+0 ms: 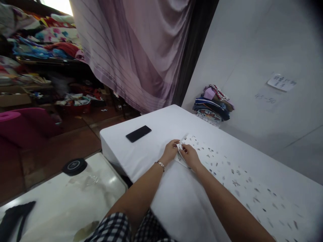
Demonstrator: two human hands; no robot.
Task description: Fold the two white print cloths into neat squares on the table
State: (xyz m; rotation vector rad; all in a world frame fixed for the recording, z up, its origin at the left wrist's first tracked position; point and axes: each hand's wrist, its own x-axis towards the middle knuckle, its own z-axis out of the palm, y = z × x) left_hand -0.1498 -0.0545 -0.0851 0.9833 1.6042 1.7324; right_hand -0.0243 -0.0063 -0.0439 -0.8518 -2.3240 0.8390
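Observation:
A long strip of white fabric [242,181] printed with small grey marks lies along a white-covered table [151,158]. My left hand [170,151], with a bracelet at the wrist, and my right hand [188,156] meet at the strip's far end. Both pinch the fabric's corner between fingers and thumb, with the edge slightly lifted and folded there. A black phone [138,133] lies flat on the table, to the left of my hands.
A stack of folded fabrics [213,106] sits at the table's far end against the white wall. A paper note [281,82] hangs on the wall. A purple curtain [136,50] hangs behind. At lower left, a glass jar with black lid [75,168] stands on a white surface.

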